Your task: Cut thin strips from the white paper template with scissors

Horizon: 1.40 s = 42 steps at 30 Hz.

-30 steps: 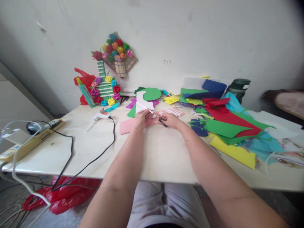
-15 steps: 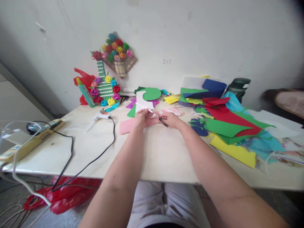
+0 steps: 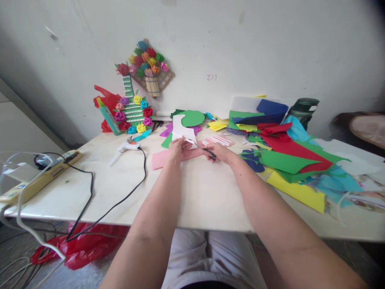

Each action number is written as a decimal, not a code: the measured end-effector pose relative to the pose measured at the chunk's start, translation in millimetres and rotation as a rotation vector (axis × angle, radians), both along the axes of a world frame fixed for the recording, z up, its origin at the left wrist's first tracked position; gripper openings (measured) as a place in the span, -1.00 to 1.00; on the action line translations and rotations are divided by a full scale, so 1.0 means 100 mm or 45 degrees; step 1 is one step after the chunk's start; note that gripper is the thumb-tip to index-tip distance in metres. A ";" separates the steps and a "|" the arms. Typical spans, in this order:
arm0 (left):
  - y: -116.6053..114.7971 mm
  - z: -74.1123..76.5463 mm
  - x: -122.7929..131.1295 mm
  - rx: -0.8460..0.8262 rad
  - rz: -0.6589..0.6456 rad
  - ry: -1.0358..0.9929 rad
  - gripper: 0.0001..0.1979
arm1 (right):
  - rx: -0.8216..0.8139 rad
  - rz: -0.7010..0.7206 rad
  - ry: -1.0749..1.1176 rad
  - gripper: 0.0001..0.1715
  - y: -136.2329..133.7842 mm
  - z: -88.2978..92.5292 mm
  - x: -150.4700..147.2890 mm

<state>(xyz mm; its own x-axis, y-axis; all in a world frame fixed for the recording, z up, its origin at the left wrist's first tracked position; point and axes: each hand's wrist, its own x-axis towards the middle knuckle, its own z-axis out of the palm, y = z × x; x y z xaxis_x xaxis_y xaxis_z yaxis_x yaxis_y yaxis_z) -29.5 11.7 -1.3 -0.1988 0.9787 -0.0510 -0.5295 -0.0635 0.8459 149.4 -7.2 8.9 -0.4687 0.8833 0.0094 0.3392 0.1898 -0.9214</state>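
Note:
My right hand is closed around the dark handles of a pair of scissors, whose blades point left toward my other hand. My left hand is pinched around a small white strip at the blade tips. The strip is hard to tell apart from the white paper sheet behind it. Beneath my hands lies a folded pink sheet. White strips rest on pink paper just beyond my right hand.
A white glue gun with a black cord lies left. Behind it stand a flower-trimmed guitar shape and a glue bottle. Coloured sheets are heaped on the right, near a dark green bottle. A power strip sits far left.
My right hand has drawn slightly to the right with the scissors, and their angle has shifted. My left hand has moved slightly left; less of the white strip shows.

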 end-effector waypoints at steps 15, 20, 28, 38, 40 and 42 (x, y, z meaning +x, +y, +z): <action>0.03 0.00 0.00 -0.007 -0.008 0.000 -0.92 | -0.030 -0.013 -0.016 -0.71 0.00 0.00 -0.01; 0.04 -0.01 0.00 -0.026 0.001 0.017 -0.93 | 0.012 -0.011 -0.069 -0.73 0.01 -0.01 -0.01; 0.03 0.01 0.01 -0.014 0.007 -0.001 -0.91 | 0.021 -0.014 -0.077 -0.60 0.01 0.00 -0.01; 0.05 -0.02 -0.01 0.034 -0.027 0.031 -0.90 | 0.125 -0.006 -0.120 -0.61 0.06 -0.05 -0.02; 0.04 -0.02 -0.01 0.033 -0.025 0.032 -0.90 | 0.141 -0.012 -0.138 -0.62 0.07 -0.06 -0.02; 0.04 -0.01 -0.01 0.033 -0.022 0.031 -0.91 | 0.159 -0.021 -0.141 -0.63 0.07 -0.07 -0.02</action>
